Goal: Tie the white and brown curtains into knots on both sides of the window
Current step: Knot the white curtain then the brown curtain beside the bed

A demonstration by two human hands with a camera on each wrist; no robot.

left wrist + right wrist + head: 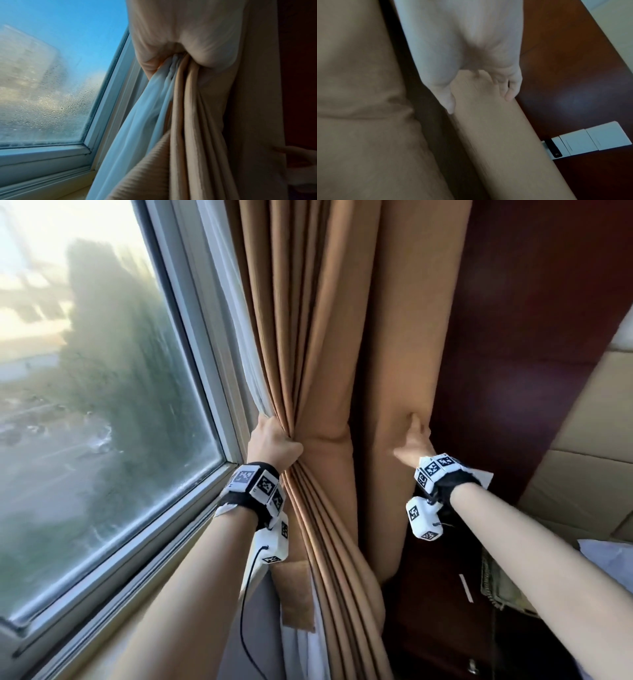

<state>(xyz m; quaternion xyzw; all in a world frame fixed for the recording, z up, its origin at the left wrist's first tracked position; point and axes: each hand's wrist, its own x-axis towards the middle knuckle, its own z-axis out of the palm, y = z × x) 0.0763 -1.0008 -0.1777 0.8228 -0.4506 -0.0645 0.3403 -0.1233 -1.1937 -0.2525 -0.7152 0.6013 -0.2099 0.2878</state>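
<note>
The brown curtain [318,344] hangs in deep folds at the right side of the window [102,371]. Behind it a thin white curtain [239,313] lies against the frame. My left hand [274,441] grips a gathered bunch of both curtains, seen from the left wrist as white folds [145,108] beside brown folds [197,115]. My right hand [412,440] holds the curtain's right edge, thumb in front and fingers [510,86] curled behind the brown panel [505,135].
A dark red-brown wood wall panel [513,337] stands right of the curtain, with a white switch plate [590,138] on it. The window sill [144,542] runs below the misted glass. Beige padded panels [589,446] and white cloth lie at the far right.
</note>
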